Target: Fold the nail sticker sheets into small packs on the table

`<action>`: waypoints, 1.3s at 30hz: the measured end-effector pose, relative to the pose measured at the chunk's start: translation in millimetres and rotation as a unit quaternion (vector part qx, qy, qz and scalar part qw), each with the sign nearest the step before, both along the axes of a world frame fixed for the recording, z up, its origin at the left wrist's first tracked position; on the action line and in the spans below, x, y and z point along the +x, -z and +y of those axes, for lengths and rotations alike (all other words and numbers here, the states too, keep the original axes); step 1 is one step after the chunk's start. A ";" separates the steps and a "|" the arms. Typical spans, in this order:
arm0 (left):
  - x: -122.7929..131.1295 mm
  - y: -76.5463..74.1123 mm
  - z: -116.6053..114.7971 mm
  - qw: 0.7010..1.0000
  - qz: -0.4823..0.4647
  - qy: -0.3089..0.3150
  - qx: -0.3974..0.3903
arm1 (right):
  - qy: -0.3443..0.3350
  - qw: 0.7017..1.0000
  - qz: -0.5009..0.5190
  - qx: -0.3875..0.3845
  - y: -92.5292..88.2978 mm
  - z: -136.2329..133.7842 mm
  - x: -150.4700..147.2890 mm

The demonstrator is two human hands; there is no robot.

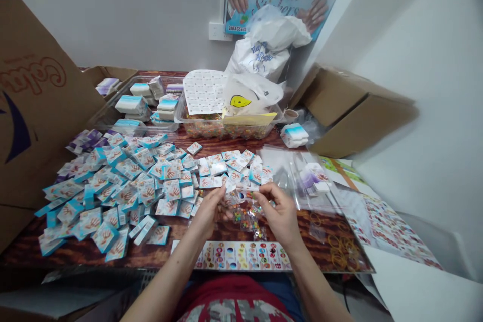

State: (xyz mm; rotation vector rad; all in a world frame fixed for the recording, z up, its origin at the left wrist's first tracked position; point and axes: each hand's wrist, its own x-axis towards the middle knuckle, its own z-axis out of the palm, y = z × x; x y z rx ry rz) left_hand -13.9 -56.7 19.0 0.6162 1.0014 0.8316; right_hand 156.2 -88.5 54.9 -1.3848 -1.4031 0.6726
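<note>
- The left hand [210,210] is pinching one end of a small printed strip [242,195] between thumb and fingers.
- The right hand [279,211] is pinching the opposite end; the strip is spanning the gap above the surface [222,233].
- Small clear packets [247,219] of colourful pieces are lying between the hands.
- A sticker sheet [241,256] is lying along the near edge.
- Small boxes [147,190] are forming a heap to the left; rubber bands [341,255] are lying at right.

sachets [246,225]: glossy clear plastic | tabletop [151,256]: glossy wood-look | cartons [41,121]: matt cardboard
</note>
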 end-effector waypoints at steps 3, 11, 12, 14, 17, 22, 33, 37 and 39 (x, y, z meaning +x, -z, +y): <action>-1.6 1.0 -3.4 1.000 0.023 0.013 0.003 | -0.040 0.999 -0.017 -0.019 0.0 2.4 0.3; 0.1 2.1 -5.9 0.991 0.103 0.061 0.063 | -0.060 0.996 -0.070 0.020 10.2 11.8 -3.5; -0.3 3.0 -5.8 0.991 0.100 0.062 0.065 | -0.061 0.995 -0.078 0.030 11.8 12.8 -4.4; -1.6 5.4 -6.1 0.992 0.090 0.063 0.064 | -0.070 0.995 -0.068 0.019 16.8 14.6 -5.4; -3.7 8.6 -7.5 0.994 0.062 0.073 0.054 | -0.104 0.992 0.044 -0.056 30.1 16.7 -4.1; -1.7 11.6 -10.4 0.997 0.014 0.075 0.027 | -0.128 0.944 0.237 -0.188 47.7 19.0 -0.1; 10.2 16.7 -16.0 0.996 0.022 0.089 0.005 | -0.174 0.967 0.095 -0.162 29.7 27.8 10.3; 7.4 15.3 -15.7 0.993 0.073 0.078 0.049 | -0.083 0.969 0.185 -0.142 38.7 20.7 4.2; 8.3 12.4 -17.1 0.994 0.061 0.068 0.061 | -0.044 0.972 0.189 -0.130 42.4 14.7 -1.0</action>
